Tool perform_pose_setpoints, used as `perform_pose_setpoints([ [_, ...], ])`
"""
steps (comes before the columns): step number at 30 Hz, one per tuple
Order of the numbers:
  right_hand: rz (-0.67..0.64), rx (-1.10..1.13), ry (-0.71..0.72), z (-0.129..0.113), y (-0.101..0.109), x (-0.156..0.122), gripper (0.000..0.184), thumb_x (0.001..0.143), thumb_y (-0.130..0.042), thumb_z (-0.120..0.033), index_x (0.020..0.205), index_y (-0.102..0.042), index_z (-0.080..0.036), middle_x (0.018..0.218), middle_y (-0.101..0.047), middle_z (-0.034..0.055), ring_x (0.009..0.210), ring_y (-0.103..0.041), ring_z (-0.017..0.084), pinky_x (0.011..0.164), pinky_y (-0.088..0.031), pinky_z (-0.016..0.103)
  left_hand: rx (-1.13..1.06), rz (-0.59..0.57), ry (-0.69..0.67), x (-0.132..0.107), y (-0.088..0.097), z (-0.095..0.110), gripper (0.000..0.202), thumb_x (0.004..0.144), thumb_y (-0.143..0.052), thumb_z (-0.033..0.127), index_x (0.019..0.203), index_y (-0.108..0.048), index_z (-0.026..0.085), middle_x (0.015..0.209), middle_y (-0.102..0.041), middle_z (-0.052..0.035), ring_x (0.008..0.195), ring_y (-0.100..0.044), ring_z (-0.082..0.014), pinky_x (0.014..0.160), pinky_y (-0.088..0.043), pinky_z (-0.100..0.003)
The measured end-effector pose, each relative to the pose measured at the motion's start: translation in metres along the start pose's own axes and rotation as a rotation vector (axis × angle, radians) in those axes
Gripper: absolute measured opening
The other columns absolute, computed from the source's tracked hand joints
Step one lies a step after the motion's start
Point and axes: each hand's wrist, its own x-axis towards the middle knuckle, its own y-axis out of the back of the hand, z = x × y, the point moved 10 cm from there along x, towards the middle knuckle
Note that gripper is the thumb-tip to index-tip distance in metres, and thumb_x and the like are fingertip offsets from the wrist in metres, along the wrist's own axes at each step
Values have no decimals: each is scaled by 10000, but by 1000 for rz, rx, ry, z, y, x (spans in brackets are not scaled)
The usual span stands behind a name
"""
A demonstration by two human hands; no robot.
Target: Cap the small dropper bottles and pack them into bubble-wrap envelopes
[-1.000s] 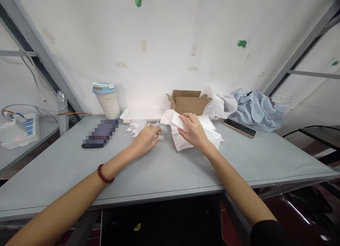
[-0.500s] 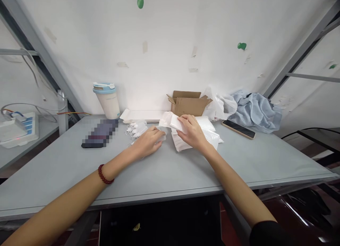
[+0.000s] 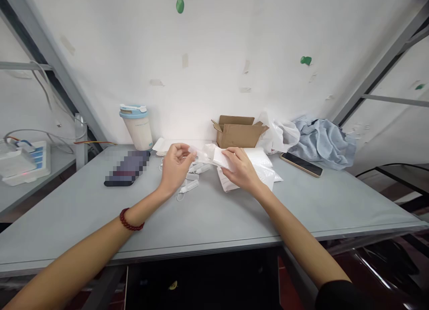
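My left hand (image 3: 176,165) is raised a little above the grey table (image 3: 208,211), fingers pinched on a small clear plastic piece (image 3: 196,151). My right hand (image 3: 241,169) grips a white packet (image 3: 217,157) at the top of a stack of white bags (image 3: 259,167). The clear piece's tip is at the packet's mouth. Several small white parts with cords (image 3: 189,185) lie on the table just below my left hand.
A cup with a blue lid (image 3: 136,127) and a flat white tray (image 3: 164,144) stand at the back left. A dark phone (image 3: 125,169) lies left; an open cardboard box (image 3: 238,131), plastic bag (image 3: 279,133), blue cloth (image 3: 321,140) and another phone (image 3: 301,164) are right.
My left hand has lifted from the pile of small white parts with a clear piece and brought it up toward the packet in my right hand. My right hand has barely moved.
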Motion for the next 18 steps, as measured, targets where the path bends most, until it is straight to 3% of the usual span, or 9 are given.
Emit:
perform_pose_setpoints([
  [4, 28, -3, 15, -4, 2, 0, 410, 759, -557, -157, 1164, -499, -186, 1074, -537, 129, 986, -513, 268, 818, -476, 443, 26, -40, 61, -8, -9, -14, 264, 744, -662, 359, 888, -550, 168, 877, -644, -40, 838, -615, -171, 740, -497, -299],
  [11, 31, -35, 19, -9, 4, 1, 435, 741, -546, -127, 1170, -494, -175, 1074, -536, 138, 979, -502, 275, 818, -465, 446, 418, -92, -43, -8, -10, 1, 247, 863, -487, 355, 880, -678, 199, 977, -686, -43, 916, -576, -192, 678, -433, -286],
  [14, 25, -53, 31, -13, 4, 1, 449, 738, -538, -118, 1182, -491, -166, 1085, -533, 143, 990, -493, 276, 824, -455, 442, 494, -106, -118, -9, -13, 11, 263, 872, -474, 357, 855, -685, 202, 950, -695, -42, 924, -565, -194, 676, -421, -291],
  [18, 5, -75, 41, -18, 4, 1, 445, 738, -524, -108, 1180, -495, -155, 1101, -530, 146, 1003, -482, 271, 824, -448, 422, 537, -115, -99, -10, -14, 11, 241, 832, -542, 392, 825, -688, 201, 941, -672, -53, 922, -540, -213, 692, -433, -313],
])
